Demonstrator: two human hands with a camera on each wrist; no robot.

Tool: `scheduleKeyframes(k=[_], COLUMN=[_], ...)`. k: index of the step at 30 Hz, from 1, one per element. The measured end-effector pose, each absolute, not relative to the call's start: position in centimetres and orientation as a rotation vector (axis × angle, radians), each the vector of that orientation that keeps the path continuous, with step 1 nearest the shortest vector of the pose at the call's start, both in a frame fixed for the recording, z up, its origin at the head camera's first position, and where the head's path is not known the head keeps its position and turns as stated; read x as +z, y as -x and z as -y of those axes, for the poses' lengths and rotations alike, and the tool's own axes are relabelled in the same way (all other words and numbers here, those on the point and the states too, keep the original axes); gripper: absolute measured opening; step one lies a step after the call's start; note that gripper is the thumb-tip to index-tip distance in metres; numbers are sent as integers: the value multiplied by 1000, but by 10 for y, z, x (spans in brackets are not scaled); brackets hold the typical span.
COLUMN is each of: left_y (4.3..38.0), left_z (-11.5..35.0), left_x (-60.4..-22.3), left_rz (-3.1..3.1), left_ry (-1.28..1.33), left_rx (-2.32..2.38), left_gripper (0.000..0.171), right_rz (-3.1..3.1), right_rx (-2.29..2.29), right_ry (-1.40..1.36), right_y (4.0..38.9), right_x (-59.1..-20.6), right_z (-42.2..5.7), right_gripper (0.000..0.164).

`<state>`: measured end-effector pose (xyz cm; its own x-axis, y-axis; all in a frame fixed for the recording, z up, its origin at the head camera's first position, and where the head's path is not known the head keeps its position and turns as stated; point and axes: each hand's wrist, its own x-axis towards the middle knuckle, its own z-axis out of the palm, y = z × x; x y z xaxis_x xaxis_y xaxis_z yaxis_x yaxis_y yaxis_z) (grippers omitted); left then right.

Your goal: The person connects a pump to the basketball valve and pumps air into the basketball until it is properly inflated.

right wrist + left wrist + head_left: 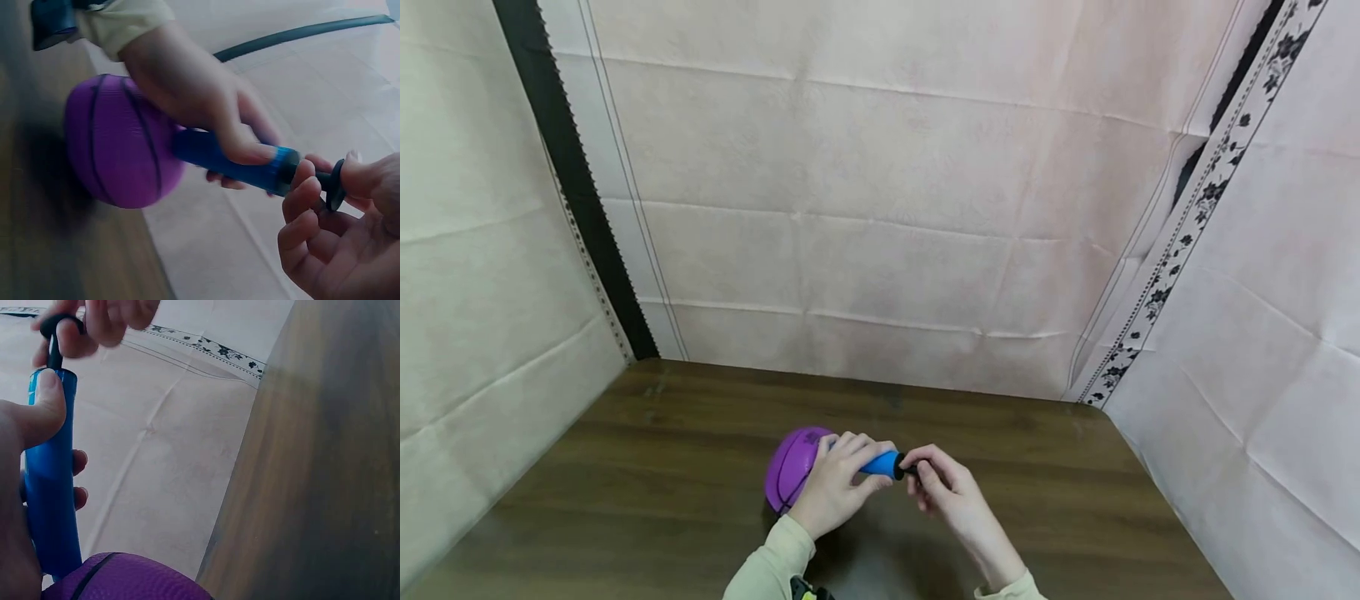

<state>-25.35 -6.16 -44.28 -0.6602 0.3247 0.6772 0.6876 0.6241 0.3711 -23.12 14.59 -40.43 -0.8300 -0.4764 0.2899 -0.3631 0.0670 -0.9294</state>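
A purple ball with black lines sits on the wooden table, left of both hands. Against its side stands the end of a blue hand pump, whose barrel points away from the ball. My left hand grips that barrel, thumb along it near the black end in the left wrist view. With its fingers and thumb, my right hand holds the pump's black handle at the end of a short exposed rod. The tip at the ball is hidden in the head view by the left hand.
The brown wooden table runs back to a pale creased cloth hanging behind it. More cloth hangs at the left and right, with a black floral border on the right. A dark device is strapped at the left wrist.
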Motion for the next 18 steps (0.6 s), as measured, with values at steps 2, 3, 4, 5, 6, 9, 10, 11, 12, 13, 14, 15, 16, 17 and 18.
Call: scheduleKeyframes(k=[2, 3, 4, 5, 6, 9, 10, 11, 12, 13, 14, 15, 16, 17, 18], left_y=[253, 253, 253, 253, 253, 255, 255, 256, 256, 257, 257, 258, 258, 258, 257], left_z=[62, 62, 62, 63, 64, 69, 71, 74, 77, 79, 81, 82, 83, 83, 82], left_x=[-442, -442, -442, -441, -441, -441, -441, -441, -441, -441, -442, -442, -442, -442, -443], left_rz=[2288, 2289, 2289, 2290, 2294, 2316, 2323, 2328, 2332, 2336, 2339, 2345, 2350, 2356, 2361], left_ry=[817, 830, 845, 858, 867, 848, 826, 798, 770, 743, 724, 713, 712, 714, 722], left_rx=[-839, -842, -842, -844, -846, -867, -881, -898, -915, -919, -923, -921, -921, -912, -902], left_gripper=[36, 36, 36, 36, 37, 37, 37, 37, 37, 37, 38, 38, 38, 38, 38], right_rz=[-2219, -2215, -2220, -2223, -2225, -2231, -2234, -2233, -2229, -2219, -2203, -2178, -2147, -2117, -2081], right_rx=[-1881, -1872, -1861, -1855, -1854, -1893, -1922, -1957, -1984, -2011, -2036, -2060, -2076, -2082, -2086], right_ry=[833, 816, 810, 809, 810, 859, 878, 896, 913, 934, 953, 958, 965, 972, 972], right_y=[231, 231, 231, 230, 230, 226, 225, 223, 222, 220, 220, 219, 219, 219, 219], right_x=[-405, -404, -402, -399, -396, -387, -384, -382, -380, -379, -378, -378, -379, -380, -382], right_z=[-145, -146, -148, -151, -154, -167, -172, -177, -181, -184, -186, -187, -186, -183, -179], right_gripper=[30, 31, 32, 33, 34, 39, 41, 41, 41, 39, 36, 33, 30, 27, 24])
